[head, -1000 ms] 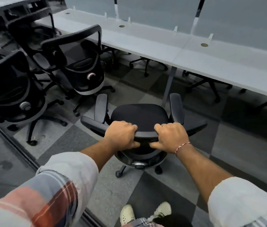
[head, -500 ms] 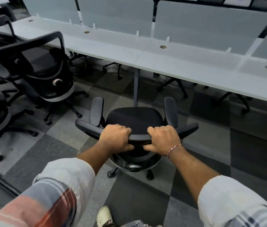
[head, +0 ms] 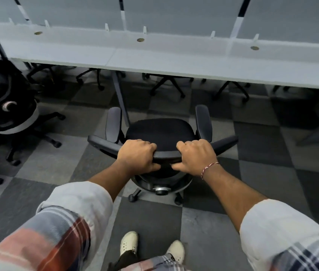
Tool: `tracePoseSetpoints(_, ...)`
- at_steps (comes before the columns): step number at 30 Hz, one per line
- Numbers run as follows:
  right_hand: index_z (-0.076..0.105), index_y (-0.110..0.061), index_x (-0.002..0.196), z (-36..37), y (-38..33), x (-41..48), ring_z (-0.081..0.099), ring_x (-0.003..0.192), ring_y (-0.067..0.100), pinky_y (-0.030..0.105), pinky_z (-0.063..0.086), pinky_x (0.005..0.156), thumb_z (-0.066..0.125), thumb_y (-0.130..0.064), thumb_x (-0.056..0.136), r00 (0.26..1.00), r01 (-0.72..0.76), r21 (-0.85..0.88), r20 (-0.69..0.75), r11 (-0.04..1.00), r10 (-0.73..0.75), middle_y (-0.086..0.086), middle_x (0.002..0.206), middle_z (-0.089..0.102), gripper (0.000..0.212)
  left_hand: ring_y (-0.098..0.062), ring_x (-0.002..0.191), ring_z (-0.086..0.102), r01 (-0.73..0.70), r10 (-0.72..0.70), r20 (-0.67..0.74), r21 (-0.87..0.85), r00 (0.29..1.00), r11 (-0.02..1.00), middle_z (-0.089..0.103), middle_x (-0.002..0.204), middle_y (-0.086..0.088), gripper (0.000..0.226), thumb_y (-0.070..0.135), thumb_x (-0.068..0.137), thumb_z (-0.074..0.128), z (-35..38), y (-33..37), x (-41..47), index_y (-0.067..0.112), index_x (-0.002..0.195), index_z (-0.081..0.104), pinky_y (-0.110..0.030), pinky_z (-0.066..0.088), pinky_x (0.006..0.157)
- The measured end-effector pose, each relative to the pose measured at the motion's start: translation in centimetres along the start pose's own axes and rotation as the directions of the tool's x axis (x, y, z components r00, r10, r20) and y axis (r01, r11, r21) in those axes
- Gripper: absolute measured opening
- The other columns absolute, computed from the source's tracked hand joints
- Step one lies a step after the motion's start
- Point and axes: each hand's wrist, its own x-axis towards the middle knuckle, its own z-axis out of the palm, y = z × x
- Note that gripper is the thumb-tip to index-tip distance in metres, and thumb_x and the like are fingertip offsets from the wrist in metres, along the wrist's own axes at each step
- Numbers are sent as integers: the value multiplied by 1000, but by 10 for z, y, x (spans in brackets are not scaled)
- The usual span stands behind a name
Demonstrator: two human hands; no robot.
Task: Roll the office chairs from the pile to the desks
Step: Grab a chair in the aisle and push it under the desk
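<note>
- The left hand (head: 137, 155) grips the top bar of the chair (head: 159, 133), with the fingers curled over it.
- The right hand (head: 195, 156) grips the same bar, just to the right.
- The two hands are near each other but not touching.
- The chair is black and stands in the middle of the floor (head: 252, 173), close to the near edge of the desk (head: 174, 61).
- Its seat faces the desk.
- Another chair (head: 4, 106) stands far left.
- Two shoes (head: 128, 243) show at the bottom.
- The right wrist has a band (head: 208, 169).
</note>
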Motion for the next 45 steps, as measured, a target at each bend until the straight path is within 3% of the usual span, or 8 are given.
tracePoseSetpoints(5,38,-22,82,2,26,-48,61,69,22,34,31,61,60,-68,73,993,-117,-23,17,993,118,-3,73,62,52,-20,78,65,-99,99,-24,-16,995,995,64,82,6,42,66,78,56,-2,45,15,25,80,47,-30,38,58)
tracePoseSetpoints(16,39,-21,67,6,66,-120,53,43,23,30,33,49,78,-63,53,950,-312,-57,-45,948,310,-1,49,51,59,-18,75,64,-358,355,-60,-46,933,933,64,81,7,39,64,82,51,-6,110,53,26,80,45,-29,36,55)
tracePoseSetpoints(23,37,-22,74,7,69,-141,61,58,24,33,31,59,67,-62,63,888,-457,-87,10,885,459,0,61,59,52,-19,81,63,-459,455,-61,-83,888,885,64,85,7,35,61,82,53,-8,130,72,27,82,45,-30,33,59)
tracePoseSetpoints(31,41,-22,84,-5,72,-147,63,75,21,36,37,70,58,-65,76,758,-639,-85,100,764,645,-3,78,63,47,-20,79,64,-619,614,-81,-55,785,784,64,82,5,37,62,83,53,-7,139,112,26,80,45,-30,32,57)
tracePoseSetpoints(38,38,-22,83,-3,96,-149,63,70,22,36,43,66,61,-71,73,698,-707,-106,47,699,714,-1,74,62,55,-17,75,61,-707,704,-88,0,705,707,61,79,7,38,65,83,51,-13,159,160,27,79,44,-30,31,56)
tracePoseSetpoints(45,53,-20,86,2,121,-136,63,66,21,34,44,62,62,-73,72,693,-716,-125,-10,687,720,-2,71,62,56,-12,66,49,-731,731,-34,14,681,682,50,71,11,39,68,81,53,-21,163,201,29,79,46,-29,28,53)
